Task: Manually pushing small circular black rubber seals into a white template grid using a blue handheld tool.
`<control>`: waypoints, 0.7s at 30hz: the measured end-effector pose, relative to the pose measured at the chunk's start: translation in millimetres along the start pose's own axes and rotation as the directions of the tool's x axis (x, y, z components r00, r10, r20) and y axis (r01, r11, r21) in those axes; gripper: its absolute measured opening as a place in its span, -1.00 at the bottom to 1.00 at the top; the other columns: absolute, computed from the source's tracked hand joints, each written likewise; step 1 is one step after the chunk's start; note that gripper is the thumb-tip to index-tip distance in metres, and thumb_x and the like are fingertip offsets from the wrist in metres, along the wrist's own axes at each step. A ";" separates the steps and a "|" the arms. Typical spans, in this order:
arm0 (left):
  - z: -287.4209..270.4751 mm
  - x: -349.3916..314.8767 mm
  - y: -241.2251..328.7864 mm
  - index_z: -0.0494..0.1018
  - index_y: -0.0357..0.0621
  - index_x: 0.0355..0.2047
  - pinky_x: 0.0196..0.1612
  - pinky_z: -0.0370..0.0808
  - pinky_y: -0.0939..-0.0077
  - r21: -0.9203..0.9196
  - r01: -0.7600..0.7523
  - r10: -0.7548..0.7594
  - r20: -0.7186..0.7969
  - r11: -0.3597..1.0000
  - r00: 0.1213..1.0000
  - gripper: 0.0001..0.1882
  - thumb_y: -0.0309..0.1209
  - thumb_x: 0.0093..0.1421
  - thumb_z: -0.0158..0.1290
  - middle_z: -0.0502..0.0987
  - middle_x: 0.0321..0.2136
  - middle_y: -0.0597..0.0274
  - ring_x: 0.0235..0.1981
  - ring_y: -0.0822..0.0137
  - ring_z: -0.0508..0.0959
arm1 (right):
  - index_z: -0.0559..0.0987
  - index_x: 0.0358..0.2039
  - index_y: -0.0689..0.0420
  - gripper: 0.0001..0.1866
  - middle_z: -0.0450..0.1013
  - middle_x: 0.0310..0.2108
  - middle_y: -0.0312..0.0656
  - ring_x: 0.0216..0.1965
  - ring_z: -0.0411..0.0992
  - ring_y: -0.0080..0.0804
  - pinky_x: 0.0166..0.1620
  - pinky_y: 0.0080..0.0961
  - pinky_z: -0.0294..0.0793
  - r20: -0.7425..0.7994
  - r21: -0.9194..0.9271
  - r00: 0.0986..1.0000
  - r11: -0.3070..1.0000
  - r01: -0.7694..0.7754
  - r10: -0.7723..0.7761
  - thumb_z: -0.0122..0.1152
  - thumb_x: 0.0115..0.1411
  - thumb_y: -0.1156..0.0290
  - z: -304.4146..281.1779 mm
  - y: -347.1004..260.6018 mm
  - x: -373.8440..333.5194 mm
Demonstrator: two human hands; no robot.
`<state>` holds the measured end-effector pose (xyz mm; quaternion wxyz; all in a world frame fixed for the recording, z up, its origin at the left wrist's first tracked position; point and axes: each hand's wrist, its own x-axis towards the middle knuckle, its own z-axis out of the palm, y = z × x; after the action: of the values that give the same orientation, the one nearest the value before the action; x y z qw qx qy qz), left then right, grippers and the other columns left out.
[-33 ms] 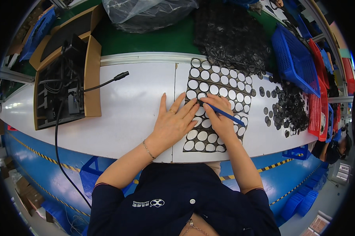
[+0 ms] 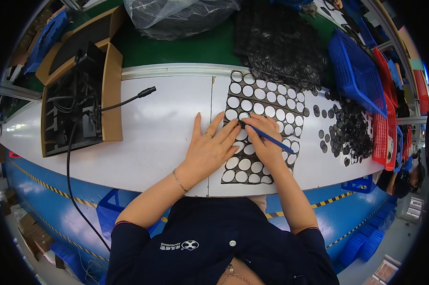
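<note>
A thin black sheet (image 2: 274, 88) with rows of round openings, white showing through them, lies on the white table. My left hand (image 2: 209, 148) rests with its fingers spread, their tips over the sheet's left edge. My right hand (image 2: 267, 145) is closed around a slim blue pen-like tool (image 2: 275, 140), its rear end pointing to the lower right. The tool's working tip is hidden by my fingers, close to the left fingertips at one of the openings. A small dark piece seems to sit there, too covered to make out.
Loose black discs (image 2: 350, 133) are heaped to the right, beside a red basket (image 2: 384, 137) and a blue basket (image 2: 354, 71). More black sheets (image 2: 281, 42) are piled behind. At left stands a cardboard box (image 2: 111, 95) with a black cable (image 2: 129, 99) sticking out.
The rear end of the blue tool has dipped slightly toward me. Both hands and the sheet have stayed in place.
</note>
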<state>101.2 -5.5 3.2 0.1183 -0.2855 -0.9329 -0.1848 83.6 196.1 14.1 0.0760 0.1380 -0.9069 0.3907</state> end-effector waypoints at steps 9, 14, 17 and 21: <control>-5.9 2.2 4.4 0.55 -0.02 0.12 0.32 0.06 -0.46 0.023 -0.003 0.002 0.011 1.000 1.000 -0.52 -0.15 0.22 0.20 0.47 0.22 0.35 0.34 0.13 0.30 | 0.64 -0.04 0.15 -0.75 0.60 -0.10 -0.12 0.03 0.52 -0.19 0.19 -0.23 0.33 -0.334 -0.324 0.912 0.937 0.128 -0.240 0.26 0.27 0.46 -18.0 33.4 49.8; -7.2 23.4 -7.0 0.54 -0.01 0.13 0.32 0.07 -0.45 0.032 -0.034 0.033 0.018 0.999 0.999 -0.54 -0.17 0.24 0.18 0.47 0.21 0.36 0.33 0.15 0.33 | 0.69 -0.10 0.17 -0.78 0.62 -0.10 -0.08 -0.01 0.52 -0.18 0.08 -0.29 0.42 -0.064 0.351 0.983 0.926 -0.138 0.171 0.23 0.33 0.36 -11.8 21.0 40.9; -5.0 36.7 -10.4 0.54 -0.01 0.13 0.32 0.07 -0.45 0.061 -0.042 0.046 -0.052 0.997 0.998 -0.54 -0.17 0.25 0.17 0.47 0.22 0.37 0.33 0.16 0.32 | 0.71 -0.13 0.14 -0.78 0.62 -0.13 -0.07 0.00 0.51 -0.15 0.12 -0.27 0.40 -0.067 0.290 0.992 0.953 -0.083 0.107 0.24 0.32 0.34 -0.2 20.1 34.4; 2.7 31.5 -14.4 0.53 0.01 0.15 0.32 0.07 -0.44 0.076 -0.020 0.019 0.008 0.997 1.000 -0.53 -0.16 0.26 0.17 0.46 0.22 0.39 0.35 0.16 0.30 | 0.72 -0.14 0.09 -0.78 0.62 -0.13 -0.08 0.03 0.50 -0.13 0.20 -0.21 0.34 -0.036 0.246 0.995 0.965 -0.085 0.097 0.25 0.30 0.29 0.9 18.8 36.7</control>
<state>67.1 -0.1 7.0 0.1274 -0.2905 -0.9369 -0.1467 42.8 200.8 9.7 0.0622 0.0952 -0.8551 0.5058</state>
